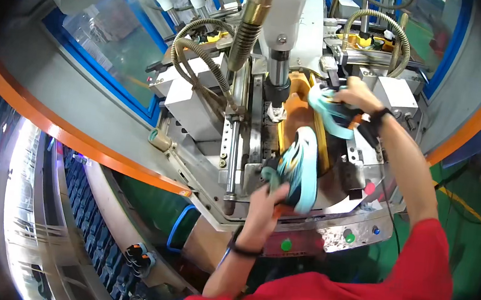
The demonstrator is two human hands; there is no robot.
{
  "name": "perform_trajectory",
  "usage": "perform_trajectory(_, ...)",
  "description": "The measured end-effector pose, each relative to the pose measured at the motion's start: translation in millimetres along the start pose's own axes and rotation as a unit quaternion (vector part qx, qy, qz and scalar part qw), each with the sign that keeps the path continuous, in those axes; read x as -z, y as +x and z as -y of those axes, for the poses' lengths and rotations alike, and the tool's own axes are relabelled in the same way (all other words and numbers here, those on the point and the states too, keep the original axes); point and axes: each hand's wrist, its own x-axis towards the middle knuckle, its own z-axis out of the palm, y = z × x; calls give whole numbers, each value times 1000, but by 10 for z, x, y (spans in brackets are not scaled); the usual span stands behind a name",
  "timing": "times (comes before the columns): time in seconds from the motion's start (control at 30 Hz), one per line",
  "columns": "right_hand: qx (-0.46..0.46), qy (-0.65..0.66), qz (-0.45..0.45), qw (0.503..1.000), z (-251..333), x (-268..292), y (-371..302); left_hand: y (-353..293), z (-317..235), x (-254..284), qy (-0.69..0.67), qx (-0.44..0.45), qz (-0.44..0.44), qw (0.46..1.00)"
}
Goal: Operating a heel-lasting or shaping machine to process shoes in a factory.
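Observation:
My left hand (263, 210), at the front of the machine, is closed on the heel end of a shoe (306, 171). Its pale turquoise and white sole faces upward and its dark upper is partly hidden. Farther off and to the right, my right hand (358, 96) grips a second shoe (326, 111), also turquoise, white and black, somewhat smeared by motion. Both shoes are over or beside a tan-orange padded bed (299, 98) with yellow sides. A vertical metal plunger (278, 72) stands just left of that bed, with a pale, worn tip.
Ribbed hoses (195, 47) and white blocks (189, 107) flank the bed. Green buttons (286, 244) and a blue knob (376, 230) line the front panel. Curved orange edges (95, 156) border the machine's opening. At lower left, dark shoes (140, 259) lie beside a blue conveyor (91, 222).

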Motion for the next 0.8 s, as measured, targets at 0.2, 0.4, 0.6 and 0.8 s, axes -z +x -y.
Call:
perform_trajectory(0.2,42,-93,-87,991,525,-1684,476,-1829,110,892,54,-102,-178,977)
perform_trajectory(0.4,38,-102,-143,984,246,-2215,439,-2597,487,1013,-29,-172,-413,894)
perform_trajectory(0.6,404,103,-164,894,561,-1745,-1704,-2773,908,1042,-128,-240,-436,858)
perform_trajectory(0.8,398,66,81,912,-248,-3081,-3126,-2646,1019,883,-153,-192,-460,854)
